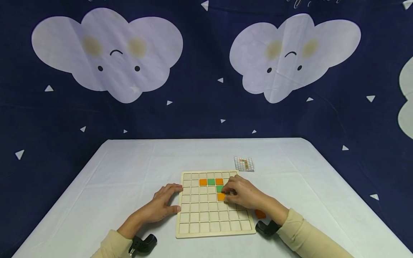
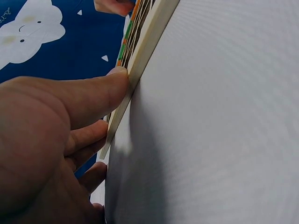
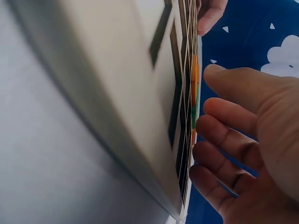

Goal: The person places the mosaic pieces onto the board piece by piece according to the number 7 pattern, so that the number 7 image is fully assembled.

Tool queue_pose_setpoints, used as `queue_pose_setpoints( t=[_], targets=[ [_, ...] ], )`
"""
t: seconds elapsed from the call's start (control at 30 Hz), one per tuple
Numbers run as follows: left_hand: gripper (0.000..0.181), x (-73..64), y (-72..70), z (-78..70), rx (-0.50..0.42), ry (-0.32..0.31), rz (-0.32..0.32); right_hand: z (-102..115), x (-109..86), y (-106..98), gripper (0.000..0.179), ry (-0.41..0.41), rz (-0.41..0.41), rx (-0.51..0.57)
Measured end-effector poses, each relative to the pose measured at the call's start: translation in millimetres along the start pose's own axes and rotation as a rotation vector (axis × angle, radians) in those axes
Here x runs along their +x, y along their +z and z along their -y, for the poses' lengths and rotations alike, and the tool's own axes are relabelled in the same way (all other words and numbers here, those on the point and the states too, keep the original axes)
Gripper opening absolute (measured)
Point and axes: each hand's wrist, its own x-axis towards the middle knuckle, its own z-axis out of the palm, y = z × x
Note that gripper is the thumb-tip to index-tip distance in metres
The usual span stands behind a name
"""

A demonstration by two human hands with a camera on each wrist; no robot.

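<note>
A square wooden grid board (image 1: 199, 227) lies flat on the white table. In its upper cells sit an orange tile (image 1: 203, 182), a green tile (image 1: 211, 182) and another orange tile (image 1: 219, 181) in a row. Below the row's right end come a second green tile (image 1: 219, 189) and a lower orange tile (image 1: 221, 196). My left hand (image 1: 158, 205) rests at the board's left edge, thumb and fingertips touching the rim. Over the right half, my right hand (image 1: 243, 191) has its fingertips beside the lower tiles. The right wrist view shows its fingers loosely bent with nothing between them.
A small card with a printed coloured grid (image 1: 244, 164) lies behind the board's far right corner. An orange-red tile (image 1: 260, 214) rests on the table right of the board, under the right forearm. Behind the table hangs a dark blue cloth (image 1: 206, 107) with clouds.
</note>
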Motion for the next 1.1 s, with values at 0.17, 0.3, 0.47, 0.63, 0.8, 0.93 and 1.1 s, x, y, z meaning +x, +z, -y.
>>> queue_pose_setpoints(
  t=[0.17,0.3,0.47,0.63,0.8,0.93,1.1],
  targets=[
    [0.054,-0.1,0.1,-0.5,0.005,-0.001,-0.001,2.2,-0.2,-3.0,0.020,0.004,-0.021,0.014],
    [0.054,0.0,0.4,-0.7,0.001,-0.009,-0.007,2.4,-1.3,-5.2,0.021,0.018,-0.037,0.010],
    [0.055,-0.1,0.6,-0.5,0.009,-0.006,-0.009,0.7,-2.6,-7.2,0.021,0.023,-0.050,-0.003],
    [0.055,-0.2,0.4,-0.6,0.014,0.006,-0.004,0.4,-5.2,-10.0,0.023,0.029,-0.053,0.002],
    [0.055,-0.2,0.5,-1.2,0.010,0.005,-0.004,-0.3,-7.8,-13.5,0.026,0.045,-0.061,0.011],
    [0.054,0.1,1.1,-1.9,0.005,-0.008,-0.011,-1.6,-9.6,-16.5,0.026,0.045,-0.075,0.013],
    [0.054,0.9,1.9,-2.5,-0.002,-0.026,-0.022,-2.7,-13.0,-20.9,0.024,0.038,-0.104,-0.013]
  ],
)
